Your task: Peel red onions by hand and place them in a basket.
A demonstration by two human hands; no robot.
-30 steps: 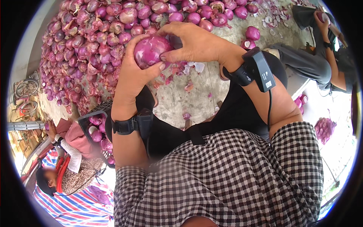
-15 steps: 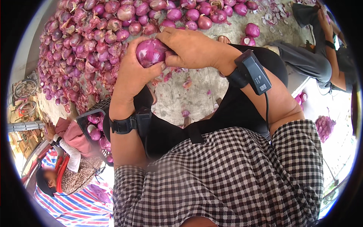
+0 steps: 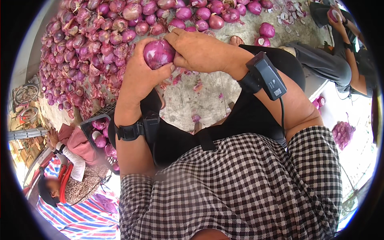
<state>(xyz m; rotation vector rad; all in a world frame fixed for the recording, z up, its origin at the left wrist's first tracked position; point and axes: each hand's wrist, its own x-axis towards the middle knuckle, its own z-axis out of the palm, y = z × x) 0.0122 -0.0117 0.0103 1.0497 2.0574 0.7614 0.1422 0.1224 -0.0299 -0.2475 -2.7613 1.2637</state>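
A large purple-red onion (image 3: 159, 55) with smooth, shiny skin sits in my left hand (image 3: 135, 80), fingers wrapped behind it and thumb along its lower edge. Against the onion's right side rests my right hand (image 3: 204, 52), its fingers curled and closed; whether something small is pinched in them is hidden. Both hands are above the gap between my knees. Just beyond them spreads a big heap of red onions (image 3: 92, 60), many with loose dry skins.
A dark crate (image 3: 91, 119) holding onions stands beside my left leg. Peel scraps (image 3: 198, 86) litter the concrete floor (image 3: 184, 106). At left a person (image 3: 74, 160) sits by a striped sheet (image 3: 80, 216); another person's hand (image 3: 338, 24) holds an onion at right. A mesh bag of onions (image 3: 343, 134) lies behind.
Both hands and the onion have shifted very slightly left; my grip looks the same. The person at right has moved a hand, and an onion shows in it.
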